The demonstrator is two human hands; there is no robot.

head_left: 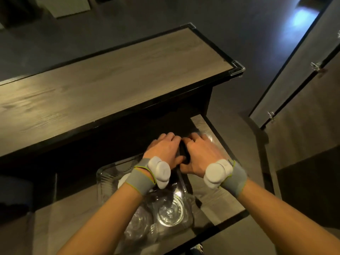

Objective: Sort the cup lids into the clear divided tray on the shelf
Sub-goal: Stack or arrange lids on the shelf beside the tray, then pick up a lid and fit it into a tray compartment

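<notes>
A clear divided tray (103,174) sits on the lower wooden shelf (219,197). Clear domed cup lids (171,210) lie in its near compartments, and a white lid (122,181) shows at its left side. My left hand (163,150) and my right hand (200,153) are side by side over the far end of the tray. Both are closed around a stack of black lids (184,153) held between them. Most of that stack is hidden by my fingers.
The upper wooden shelf top (110,85) with a black edge overhangs the lower shelf just beyond my hands. A clear lid (207,136) lies on the lower shelf past my right hand. Wooden panels with metal clips (316,66) stand at right.
</notes>
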